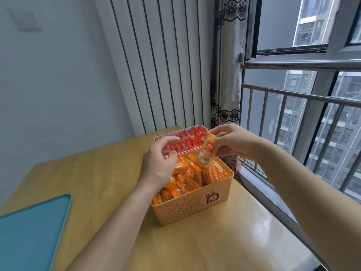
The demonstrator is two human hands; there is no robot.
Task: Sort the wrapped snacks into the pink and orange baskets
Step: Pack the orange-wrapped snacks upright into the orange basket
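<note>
The orange basket, nearest on the bench, is holding orange-wrapped snacks. Over it the left hand is hovering loosely spread, empty; the right hand is pinching 1 yellow packet. At 12 o'clock, the pink basket is holding red snacks.

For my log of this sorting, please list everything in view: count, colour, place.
table: one, light wood, under everything
orange basket: one, orange, mid table
pink basket: one, pink, behind orange basket
red snacks: many, red, in pink basket
orange snacks: many, orange, in orange basket
tray: one, teal, table's left
radiator: one, white, back wall
held snack: one, yellow-orange, above orange basket
right hand: pinches held snack
left hand: loosely curled, over baskets
</note>
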